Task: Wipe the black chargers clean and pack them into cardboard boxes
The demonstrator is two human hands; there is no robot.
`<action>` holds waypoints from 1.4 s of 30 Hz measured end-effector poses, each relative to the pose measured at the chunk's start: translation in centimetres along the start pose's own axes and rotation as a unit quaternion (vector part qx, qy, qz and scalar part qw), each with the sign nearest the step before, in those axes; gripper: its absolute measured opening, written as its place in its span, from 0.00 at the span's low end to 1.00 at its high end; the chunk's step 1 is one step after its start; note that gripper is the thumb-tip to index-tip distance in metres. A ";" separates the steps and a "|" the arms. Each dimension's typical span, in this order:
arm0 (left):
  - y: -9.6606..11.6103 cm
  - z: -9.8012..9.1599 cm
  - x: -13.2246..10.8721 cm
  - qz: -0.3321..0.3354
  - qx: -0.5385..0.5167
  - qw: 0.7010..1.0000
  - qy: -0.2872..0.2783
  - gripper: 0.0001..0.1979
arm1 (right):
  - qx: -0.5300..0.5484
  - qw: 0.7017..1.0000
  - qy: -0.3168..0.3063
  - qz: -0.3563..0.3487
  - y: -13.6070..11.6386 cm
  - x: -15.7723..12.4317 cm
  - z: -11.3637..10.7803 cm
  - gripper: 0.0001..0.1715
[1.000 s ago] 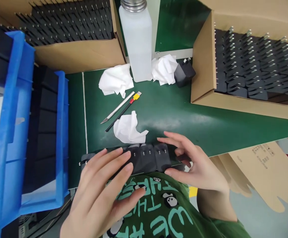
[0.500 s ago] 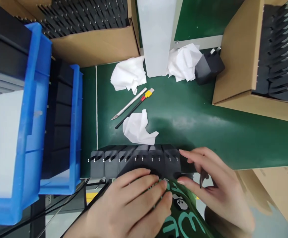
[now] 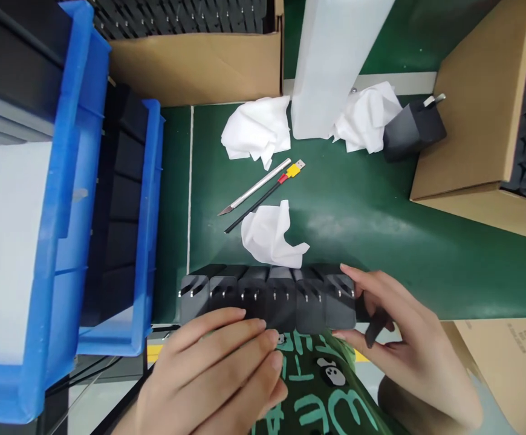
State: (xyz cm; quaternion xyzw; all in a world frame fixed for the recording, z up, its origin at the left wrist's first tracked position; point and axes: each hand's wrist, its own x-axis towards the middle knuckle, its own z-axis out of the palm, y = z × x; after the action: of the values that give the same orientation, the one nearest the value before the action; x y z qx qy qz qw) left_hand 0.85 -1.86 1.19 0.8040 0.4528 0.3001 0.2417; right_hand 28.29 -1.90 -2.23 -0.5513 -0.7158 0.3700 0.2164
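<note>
A row of several black plug power adapters (image 3: 281, 302) stands side by side along the table's front edge, metal prongs facing me. My right hand (image 3: 408, 338) pinches the rightmost adapter (image 3: 340, 305), forefinger on its top edge and thumb below. A small dark strip (image 3: 376, 326), which I cannot identify, shows inside that hand's curled fingers. Stretched out below the row, my left hand (image 3: 217, 374) has its fingertips at the lower edge of the middle adapters; whether they touch is unclear. Beyond the row lies a crumpled white cloth (image 3: 267, 232).
A craft knife (image 3: 254, 187) and a short cable with a yellow USB plug (image 3: 294, 169) lie mid-table. Farther back are two white cloths (image 3: 258, 130) (image 3: 369, 118), a grey post (image 3: 331, 72) and a single adapter (image 3: 412, 130). Blue bins (image 3: 63, 211) and adapter-filled cartons (image 3: 199, 66) (image 3: 471, 115) surround them.
The whole view has shifted, putting the table things farther right. My left hand has slid left along the row, and my right forefinger now lies over the end adapter's top edge.
</note>
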 end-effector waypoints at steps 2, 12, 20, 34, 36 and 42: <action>-1.2 -0.8 -0.5 0.042 0.062 0.997 0.000 0.12 | -0.003 1.000 -0.002 -0.003 -0.1 -0.1 -0.2 0.32; -5.7 -1.7 0.4 0.080 0.143 0.984 0.066 0.37 | -0.205 0.957 0.183 0.090 2.1 0.5 -1.3 0.18; -5.9 -0.9 1.6 0.126 0.253 0.957 -0.062 0.34 | -0.226 0.950 0.210 0.042 1.4 0.2 -0.6 0.25; -5.8 -0.4 2.0 -0.079 -0.058 0.995 -0.015 0.26 | -0.170 0.970 0.172 -0.025 0.8 -0.7 -0.8 0.21; -5.4 -0.9 1.8 -0.134 -0.137 0.979 0.064 0.29 | -0.158 0.968 0.194 -0.017 0.6 -1.1 -1.2 0.20; -1.9 -2.4 3.0 -0.267 -0.440 0.834 0.197 0.44 | -0.103 0.947 0.300 -0.044 -0.5 -1.0 -2.2 0.17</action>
State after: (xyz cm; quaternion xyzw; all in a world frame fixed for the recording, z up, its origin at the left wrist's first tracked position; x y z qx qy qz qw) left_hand -0.67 1.91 2.42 0.3841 0.5080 0.5436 0.5467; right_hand 29.87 -2.28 -0.34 -0.6245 -0.6754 0.1016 0.3788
